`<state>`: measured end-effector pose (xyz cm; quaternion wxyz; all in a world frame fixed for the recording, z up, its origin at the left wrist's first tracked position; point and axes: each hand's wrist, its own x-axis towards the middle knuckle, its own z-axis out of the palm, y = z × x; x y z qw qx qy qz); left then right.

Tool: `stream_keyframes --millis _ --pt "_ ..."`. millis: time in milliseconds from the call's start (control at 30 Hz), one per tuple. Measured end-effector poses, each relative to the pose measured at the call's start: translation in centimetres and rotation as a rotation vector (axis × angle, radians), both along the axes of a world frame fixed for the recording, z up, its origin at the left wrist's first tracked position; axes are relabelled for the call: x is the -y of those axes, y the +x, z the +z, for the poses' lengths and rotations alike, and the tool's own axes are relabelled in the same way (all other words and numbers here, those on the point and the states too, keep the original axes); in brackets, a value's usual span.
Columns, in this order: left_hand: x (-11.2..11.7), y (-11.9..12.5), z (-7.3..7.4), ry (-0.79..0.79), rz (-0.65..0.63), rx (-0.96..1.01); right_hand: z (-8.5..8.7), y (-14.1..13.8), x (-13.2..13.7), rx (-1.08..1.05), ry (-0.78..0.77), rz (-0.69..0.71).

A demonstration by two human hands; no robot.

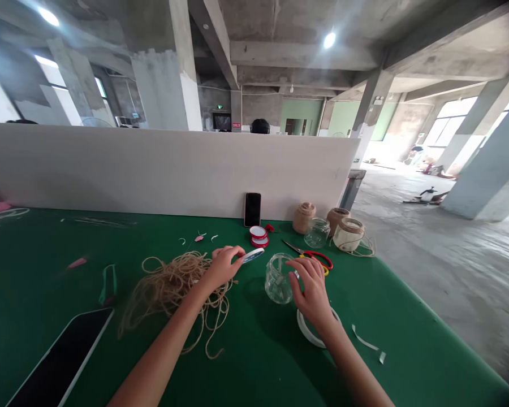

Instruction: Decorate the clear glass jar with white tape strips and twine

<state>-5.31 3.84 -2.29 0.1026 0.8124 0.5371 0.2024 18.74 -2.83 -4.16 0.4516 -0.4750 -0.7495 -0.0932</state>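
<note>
My left hand [224,264] is closed round a small white and blue lid-like object [253,255], just right of a loose tangle of jute twine [173,288] on the green table [258,362]. My right hand [310,291] rests with fingers spread against the side of a clear glass jar [277,278] standing between the two hands. Under my right wrist lies a white roll of tape [309,330].
Red-handled scissors [316,257], red-rimmed jar lids [258,236], a second glass jar [316,232] and twine-wrapped jars [348,233] stand at the back right. A phone [252,209] leans on the white partition [152,169]. A dark tablet [63,359] lies front left. The table's right edge drops to concrete floor.
</note>
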Motion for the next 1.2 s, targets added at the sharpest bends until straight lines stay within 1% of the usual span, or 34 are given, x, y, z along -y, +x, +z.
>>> stream_keyframes --millis 100,200,300,467,567,667,800,900,967,1033,1067,1100,1133,1200 --pt "1.8 0.0 0.3 0.004 -0.133 0.243 -0.2 -0.3 0.0 -0.003 0.002 0.007" --pt "3.2 -0.1 0.3 -0.062 -0.193 0.478 -0.2 -0.7 0.3 0.01 -0.003 0.034" --pt "3.9 0.0 -0.1 -0.1 -0.203 0.609 -0.2 -1.0 0.7 0.039 0.008 0.068" --pt "4.4 0.9 -1.2 -0.051 -0.278 0.773 0.1 -1.6 1.6 0.139 0.031 0.15" --pt "4.8 1.7 -1.7 -0.073 -0.276 0.836 0.3 -2.0 2.3 0.168 0.035 0.215" --pt "5.1 2.2 -1.9 -0.092 -0.264 0.862 0.3 -2.3 2.6 0.148 0.036 0.253" --pt "5.3 2.3 -2.0 -0.114 -0.233 0.846 0.1 -2.7 2.7 0.135 0.045 0.254" --pt "5.2 2.3 -2.1 -0.12 -0.247 0.837 0.1 -2.8 2.6 0.14 0.035 0.253" --pt "5.1 2.5 -1.9 -0.129 -0.264 0.829 0.0 -2.8 2.6 0.139 0.035 0.252" --pt "5.1 2.8 -1.4 -0.136 -0.286 0.765 -0.1 -2.8 2.6 0.131 0.046 0.245" --pt "5.4 2.9 -1.1 -0.11 -0.282 0.713 -0.2 -2.7 2.5 0.127 0.052 0.239" --pt "5.8 2.9 -0.8 -0.052 -0.256 0.655 -0.2 -2.7 2.5 0.124 0.056 0.232" --pt "6.6 2.8 -0.6 0.032 -0.211 0.596 -0.3 -2.6 2.5 0.121 0.06 0.227" --pt "8.8 2.0 -0.4 0.26 -0.077 0.511 -0.3 -2.4 2.4 0.114 0.065 0.228"
